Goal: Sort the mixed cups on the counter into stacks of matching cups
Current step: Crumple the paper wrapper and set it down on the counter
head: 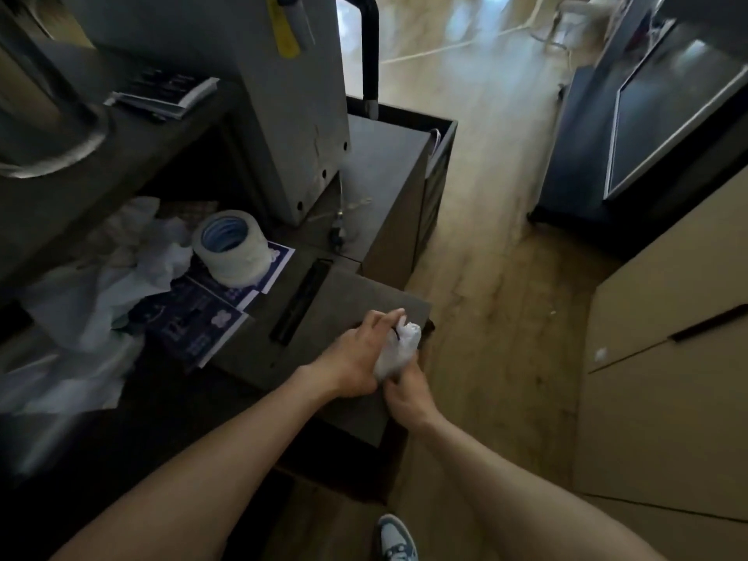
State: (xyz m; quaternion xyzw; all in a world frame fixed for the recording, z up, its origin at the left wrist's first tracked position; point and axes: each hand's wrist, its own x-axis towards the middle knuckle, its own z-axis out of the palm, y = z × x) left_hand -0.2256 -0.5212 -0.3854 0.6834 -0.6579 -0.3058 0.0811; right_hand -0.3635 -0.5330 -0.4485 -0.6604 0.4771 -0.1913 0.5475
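Both my hands meet at the right corner of a dark counter (324, 309). Between them is a clear plastic-wrapped bundle (398, 350), pale and crinkled, with a twisted top; what is inside it I cannot tell. My left hand (356, 358) grips the bundle from the left, its fingers reaching up to the twisted top. From below, my right hand (406, 392) holds the bundle's lower end. No loose cups show on the counter.
A roll of white tape (232, 247) stands on blue printed leaflets (202, 317) at the counter's left. Crumpled white plastic (101, 293) lies further left. A grey machine (283, 115) rises behind. Wooden floor (485, 236) lies to the right, beige drawers (668, 378) beyond it.
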